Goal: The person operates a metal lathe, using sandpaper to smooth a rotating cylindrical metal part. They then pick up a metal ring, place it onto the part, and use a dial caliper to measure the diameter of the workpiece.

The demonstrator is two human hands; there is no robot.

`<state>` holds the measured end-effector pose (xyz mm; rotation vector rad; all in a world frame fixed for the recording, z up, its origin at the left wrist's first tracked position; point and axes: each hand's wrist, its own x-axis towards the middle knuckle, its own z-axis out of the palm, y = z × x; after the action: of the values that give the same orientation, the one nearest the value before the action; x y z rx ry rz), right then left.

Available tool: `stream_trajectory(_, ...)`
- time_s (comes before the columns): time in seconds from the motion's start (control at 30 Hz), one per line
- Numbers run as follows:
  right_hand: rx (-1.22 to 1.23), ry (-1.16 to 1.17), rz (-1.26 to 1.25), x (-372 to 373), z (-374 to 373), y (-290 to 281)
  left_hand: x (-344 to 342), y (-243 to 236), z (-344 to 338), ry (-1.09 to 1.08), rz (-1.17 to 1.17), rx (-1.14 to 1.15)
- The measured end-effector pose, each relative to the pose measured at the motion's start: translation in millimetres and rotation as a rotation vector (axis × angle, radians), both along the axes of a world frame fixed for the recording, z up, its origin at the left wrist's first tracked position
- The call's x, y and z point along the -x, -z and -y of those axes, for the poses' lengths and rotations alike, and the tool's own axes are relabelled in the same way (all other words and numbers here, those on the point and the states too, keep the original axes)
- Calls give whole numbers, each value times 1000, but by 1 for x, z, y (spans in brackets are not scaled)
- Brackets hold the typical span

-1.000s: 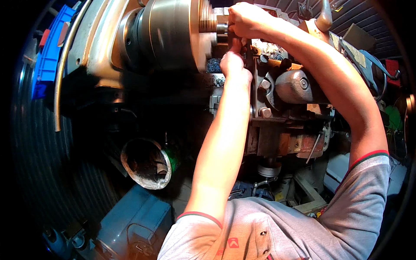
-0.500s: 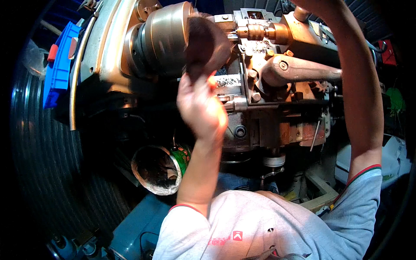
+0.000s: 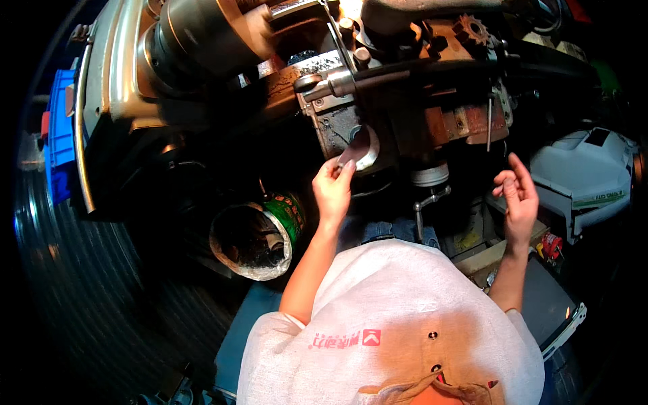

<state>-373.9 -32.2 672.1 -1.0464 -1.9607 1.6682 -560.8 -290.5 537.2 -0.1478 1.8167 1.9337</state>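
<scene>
My left hand pinches one end of a curled brown strip that looks like sandpaper. Its pale side faces outward as it bends over in front of the lathe's carriage. My right hand is held up to the right, fingers apart and nothing in it. Up and left of the strip is the lathe's large round chuck. A metal lever with a round knob juts across the top of the carriage.
An open bucket with dark contents stands below left. A crank handle hangs below the carriage. At the left are a blue plastic tray and corrugated metal. A white casing and a toothed wheel lie to the right.
My left hand has drawn the strip down from the chuck toward me. My right hand has come down from beyond the tailstock to the right side. The view has tilted toward my body.
</scene>
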Motion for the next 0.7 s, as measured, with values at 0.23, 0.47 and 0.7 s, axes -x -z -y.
stream_trajectory(0.23, 129, -17, 140, -28, 26, 34, 3, -5, -29, 235, -586, 622)
stream_trajectory(0.47, 188, -263, 147, -14, 43, 61, -3, -8, -4, 59, -573, 548)
stream_trajectory(0.7, 101, -346, 162, -8, 18, 70, 79, 10, 141, -327, -563, 820)
